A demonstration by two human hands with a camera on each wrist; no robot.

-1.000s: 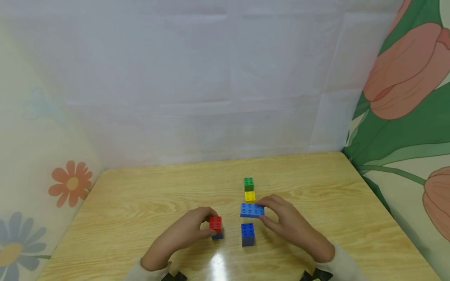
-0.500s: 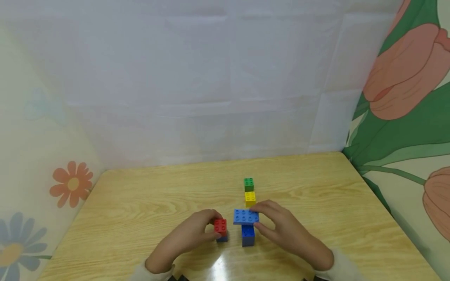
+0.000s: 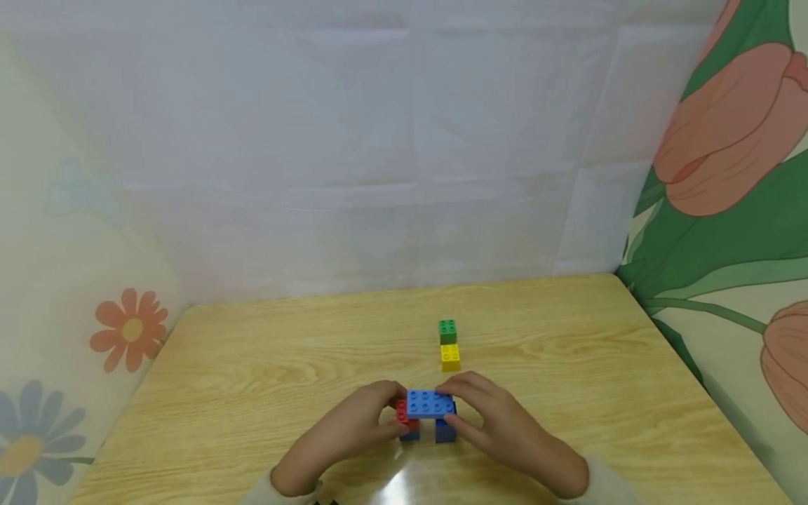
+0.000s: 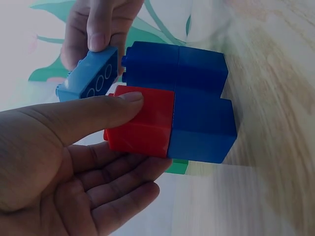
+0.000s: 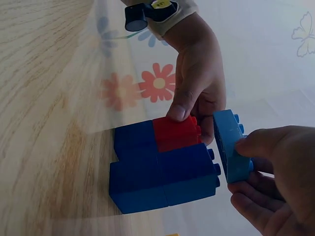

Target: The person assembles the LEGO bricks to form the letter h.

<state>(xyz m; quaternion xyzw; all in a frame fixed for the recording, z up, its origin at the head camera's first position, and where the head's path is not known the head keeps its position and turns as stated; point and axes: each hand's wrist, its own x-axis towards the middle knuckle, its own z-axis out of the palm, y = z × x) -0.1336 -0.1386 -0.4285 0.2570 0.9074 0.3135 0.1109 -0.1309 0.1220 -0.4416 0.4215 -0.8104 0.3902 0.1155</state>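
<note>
The left hand [image 3: 350, 431] pinches a red brick [image 4: 142, 120] that sits on a blue brick [image 4: 203, 130]. Close beside it stands a stack of two dark blue bricks [image 5: 165, 179], which no hand holds. Between thumb and fingers the right hand [image 3: 514, 435] pinches a flat light blue brick [image 3: 430, 404] by its right end. In the right wrist view this light blue brick [image 5: 231, 146] is held above the two stacks, apart from the dark blue studs. From the head it hides part of both stacks.
A yellow brick [image 3: 450, 357] and a green brick [image 3: 447, 331] stand in a line behind the stacks on the wooden table [image 3: 284, 358]. A white cloth [image 3: 391, 154] hangs behind the table's far edge, with flower-painted walls at both sides.
The left hand has moved right with the red-topped stack, up close to the dark blue one. The right hand has brought the light blue brick left and nearer the body, over the stacks.
</note>
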